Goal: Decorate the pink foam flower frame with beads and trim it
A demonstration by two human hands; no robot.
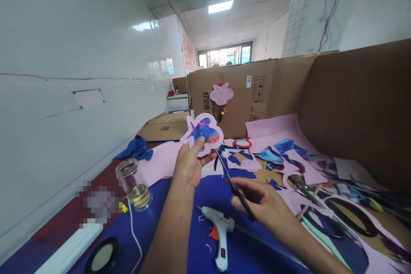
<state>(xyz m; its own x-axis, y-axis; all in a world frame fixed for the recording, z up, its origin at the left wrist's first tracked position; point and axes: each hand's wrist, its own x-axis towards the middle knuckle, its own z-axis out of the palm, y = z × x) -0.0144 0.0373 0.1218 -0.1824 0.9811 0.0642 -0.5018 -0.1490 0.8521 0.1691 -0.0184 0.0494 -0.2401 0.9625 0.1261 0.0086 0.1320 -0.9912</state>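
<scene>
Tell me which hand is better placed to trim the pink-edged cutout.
Likely the right hand: it holds the scissors, tips near the pink-edged cutout, which the left hand grips.

In our left hand (190,162) we hold a pink paper cutout with a scalloped edge and a patterned blue shape on its face (204,128). Our right hand (261,201) grips black-handled metal scissors (233,189), their tip near the cutout's lower edge. Below, on the blue tabletop (205,192), we see a white glue gun with an orange trigger (221,224). To our left are a clear cylindrical jar (135,186) and a crumpled blue cloth (136,149); ahead, a pink scalloped ornament (221,94) hangs against a brown cardboard box (279,90).
</scene>
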